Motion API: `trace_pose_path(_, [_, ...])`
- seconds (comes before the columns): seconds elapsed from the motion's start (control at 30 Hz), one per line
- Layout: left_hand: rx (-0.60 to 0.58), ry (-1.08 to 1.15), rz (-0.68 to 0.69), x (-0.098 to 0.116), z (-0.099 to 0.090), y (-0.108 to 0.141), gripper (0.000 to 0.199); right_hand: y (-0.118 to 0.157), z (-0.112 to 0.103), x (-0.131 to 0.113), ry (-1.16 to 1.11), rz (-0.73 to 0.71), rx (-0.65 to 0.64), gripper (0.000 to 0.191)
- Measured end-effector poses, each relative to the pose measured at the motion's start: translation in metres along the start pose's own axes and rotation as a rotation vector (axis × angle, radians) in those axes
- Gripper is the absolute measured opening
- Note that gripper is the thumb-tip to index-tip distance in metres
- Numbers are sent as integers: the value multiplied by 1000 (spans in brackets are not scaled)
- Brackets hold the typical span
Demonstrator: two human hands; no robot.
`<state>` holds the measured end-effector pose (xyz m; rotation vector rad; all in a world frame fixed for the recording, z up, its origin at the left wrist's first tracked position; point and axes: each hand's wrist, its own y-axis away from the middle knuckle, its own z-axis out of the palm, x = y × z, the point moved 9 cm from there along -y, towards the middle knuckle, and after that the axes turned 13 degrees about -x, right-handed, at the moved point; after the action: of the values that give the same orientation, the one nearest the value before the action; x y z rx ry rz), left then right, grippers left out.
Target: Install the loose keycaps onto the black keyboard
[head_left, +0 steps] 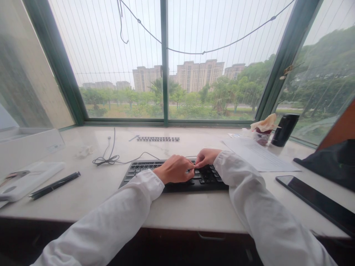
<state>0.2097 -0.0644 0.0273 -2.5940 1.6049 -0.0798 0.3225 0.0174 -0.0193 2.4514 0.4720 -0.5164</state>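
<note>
A black keyboard lies on the pale desk in front of me, partly covered by my hands and sleeves. My left hand is closed over its middle, thumb and fingertips pressed together. My right hand pinches just beside it, and the fingertips of both hands meet above the keys. Whatever sits between them is too small or hidden to name. On the keyboard's right part, some key places look dark, as if without caps. Two rows of small dark pieces, which look like keycaps, stand behind the keyboard.
A coiled cable lies left of the keyboard, near a black pen and a white box. To the right are paper sheets, a black cylinder and a phone. A window closes off the desk's back.
</note>
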Motion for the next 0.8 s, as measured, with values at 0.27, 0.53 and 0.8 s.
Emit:
trace_pose_path(0.27, [71, 57, -163, -18, 7, -4, 34, 1, 0, -2, -7, 3, 1, 55])
trace_pose_path(0.53, [67, 490, -324, -56, 26, -13, 39, -1, 0, 2, 5, 1, -16, 54])
trace_pose_path(0.8, [-46, 633, -431, -74, 41, -16, 46, 2, -1, -1, 2, 7, -12, 54])
